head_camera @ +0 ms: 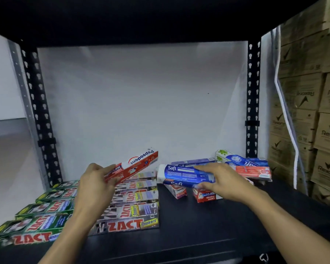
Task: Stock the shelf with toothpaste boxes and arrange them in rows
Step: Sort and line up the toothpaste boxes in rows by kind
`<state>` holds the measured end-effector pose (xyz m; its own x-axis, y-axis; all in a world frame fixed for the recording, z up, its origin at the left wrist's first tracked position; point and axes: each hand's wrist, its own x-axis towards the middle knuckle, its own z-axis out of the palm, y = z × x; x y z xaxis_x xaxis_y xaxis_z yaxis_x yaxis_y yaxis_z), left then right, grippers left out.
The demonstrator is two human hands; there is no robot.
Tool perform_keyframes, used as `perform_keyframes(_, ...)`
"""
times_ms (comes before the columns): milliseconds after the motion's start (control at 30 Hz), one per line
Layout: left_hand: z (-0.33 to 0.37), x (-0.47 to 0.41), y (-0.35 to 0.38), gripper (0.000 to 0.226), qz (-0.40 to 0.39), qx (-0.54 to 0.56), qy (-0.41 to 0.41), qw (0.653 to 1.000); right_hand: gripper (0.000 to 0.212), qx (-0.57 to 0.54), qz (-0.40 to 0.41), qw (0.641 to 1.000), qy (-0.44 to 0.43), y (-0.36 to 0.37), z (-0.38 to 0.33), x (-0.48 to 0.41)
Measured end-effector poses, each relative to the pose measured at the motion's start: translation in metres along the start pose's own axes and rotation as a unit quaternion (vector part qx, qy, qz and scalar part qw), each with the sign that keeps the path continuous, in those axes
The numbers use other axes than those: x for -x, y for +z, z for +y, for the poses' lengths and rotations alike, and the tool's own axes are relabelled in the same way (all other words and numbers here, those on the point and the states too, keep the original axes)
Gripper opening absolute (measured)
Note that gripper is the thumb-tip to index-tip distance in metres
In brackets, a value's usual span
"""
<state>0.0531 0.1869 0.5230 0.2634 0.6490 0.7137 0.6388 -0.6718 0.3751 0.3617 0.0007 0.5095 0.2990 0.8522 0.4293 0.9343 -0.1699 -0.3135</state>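
left hand gripping Pepsodent box, right hand gripping Safi box

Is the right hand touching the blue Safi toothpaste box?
Touching: head view shows the right hand gripping the blue Safi toothpaste box, fingers over its top.

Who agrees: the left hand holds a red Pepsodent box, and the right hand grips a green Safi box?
Wrong colour: the head view shows the right hand gripping a blue Safi box; the left hand holds the red Pepsodent box.
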Motion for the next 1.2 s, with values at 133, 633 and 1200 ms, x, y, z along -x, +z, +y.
perform_keyframes(133,-0.045,-0.017,-0.008,0.033,-0.018,-0.012,0.039,0.999,0.067,-0.030,-0.052,0.996,-0.060,0.027,-0.041,-0.030)
perform_keyframes(633,-0.086,-0.041,0.002,0.033,-0.119,-0.073,0.136,0.981,0.051,-0.073,-0.219,0.964,-0.133,0.055,-0.111,-0.082)
perform_keyframes(1200,-0.096,-0.032,-0.010,0.018,-0.221,0.029,0.119,0.968,0.037,-0.161,-0.075,0.981,-0.078,0.049,-0.069,-0.059)
